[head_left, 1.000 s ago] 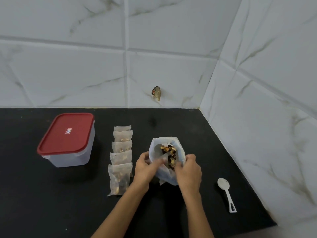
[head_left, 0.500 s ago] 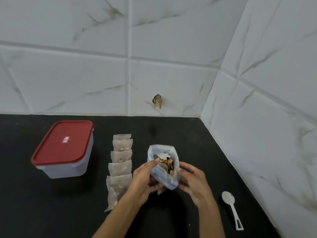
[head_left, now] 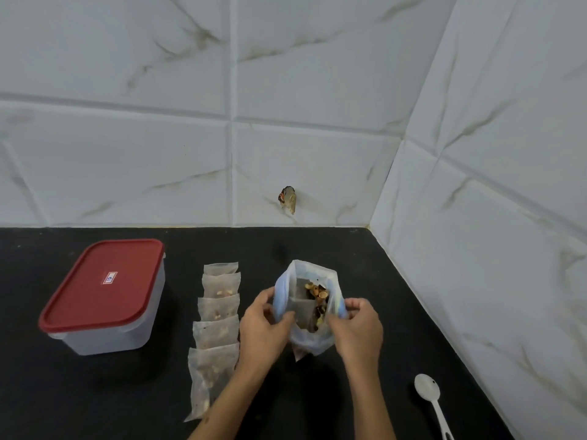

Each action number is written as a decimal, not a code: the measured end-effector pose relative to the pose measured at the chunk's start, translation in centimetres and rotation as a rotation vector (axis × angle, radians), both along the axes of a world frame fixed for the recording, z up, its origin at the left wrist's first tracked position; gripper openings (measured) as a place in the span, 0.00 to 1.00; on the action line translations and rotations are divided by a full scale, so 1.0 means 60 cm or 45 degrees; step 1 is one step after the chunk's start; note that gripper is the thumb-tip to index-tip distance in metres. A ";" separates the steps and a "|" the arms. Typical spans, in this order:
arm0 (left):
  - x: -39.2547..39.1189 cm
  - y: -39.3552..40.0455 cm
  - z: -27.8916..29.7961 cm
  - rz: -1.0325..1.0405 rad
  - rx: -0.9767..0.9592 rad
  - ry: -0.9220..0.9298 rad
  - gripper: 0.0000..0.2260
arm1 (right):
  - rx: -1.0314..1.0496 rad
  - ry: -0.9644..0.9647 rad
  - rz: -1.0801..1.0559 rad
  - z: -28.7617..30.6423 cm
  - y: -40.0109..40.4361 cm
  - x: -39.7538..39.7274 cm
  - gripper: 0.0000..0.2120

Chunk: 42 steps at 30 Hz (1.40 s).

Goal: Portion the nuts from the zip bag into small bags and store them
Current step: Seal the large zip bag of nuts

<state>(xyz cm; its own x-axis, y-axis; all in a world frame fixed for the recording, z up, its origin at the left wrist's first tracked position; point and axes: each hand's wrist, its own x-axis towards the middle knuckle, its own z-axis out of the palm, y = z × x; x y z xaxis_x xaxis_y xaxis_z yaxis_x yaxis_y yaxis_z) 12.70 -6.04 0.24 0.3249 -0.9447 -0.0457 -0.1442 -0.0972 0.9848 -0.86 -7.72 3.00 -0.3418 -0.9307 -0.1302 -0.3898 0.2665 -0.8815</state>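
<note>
Clear plastic zip bag (head_left: 309, 312) gaping open, mixed brown nuts (head_left: 317, 300) inside, left hand (head_left: 263, 328) and right hand (head_left: 359, 328) each pinching its rim, filled small bags (head_left: 216, 325) just left.

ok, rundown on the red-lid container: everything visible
The container is a rectangular tub with rounded corners, its translucent whitish plastic body under a red lid that is closed. A small label sits at the lid's middle, too small to read. It stands upright on the black counter, left of the row of small bags. Neither hand touches it. Contents cannot be seen.
</note>
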 end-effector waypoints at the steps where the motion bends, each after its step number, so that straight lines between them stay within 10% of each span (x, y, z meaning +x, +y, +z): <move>1: -0.001 -0.001 0.000 -0.039 0.085 0.251 0.17 | 0.044 -0.160 0.008 0.000 -0.001 0.001 0.14; 3: -0.005 0.001 0.003 -0.090 0.264 0.808 0.17 | 0.182 -0.535 0.032 0.003 -0.001 -0.001 0.09; 6: -0.003 0.007 0.009 -0.087 0.406 1.036 0.14 | 0.360 -0.757 0.118 0.000 0.003 -0.011 0.09; 13: -0.010 0.003 -0.009 -0.027 0.431 0.805 0.16 | 0.349 -0.710 0.342 -0.010 0.007 -0.016 0.24; 20: -0.039 0.015 -0.009 -0.023 0.100 -0.034 0.20 | 0.156 0.213 0.134 -0.024 -0.002 0.020 0.16; 28: -0.018 0.000 -0.015 0.123 0.305 0.427 0.21 | 0.408 -0.611 0.271 -0.017 -0.016 -0.021 0.15; 34: -0.019 0.012 -0.015 -0.149 0.174 -0.263 0.24 | 0.141 0.086 0.171 -0.023 0.004 0.004 0.13; 39: 0.005 -0.008 0.009 -0.046 0.376 0.108 0.22 | 0.450 -0.527 0.304 -0.011 -0.023 -0.045 0.30; 42: 0.023 -0.044 0.014 -0.011 0.475 0.400 0.25 | 0.490 -0.712 0.264 -0.009 -0.047 -0.052 0.18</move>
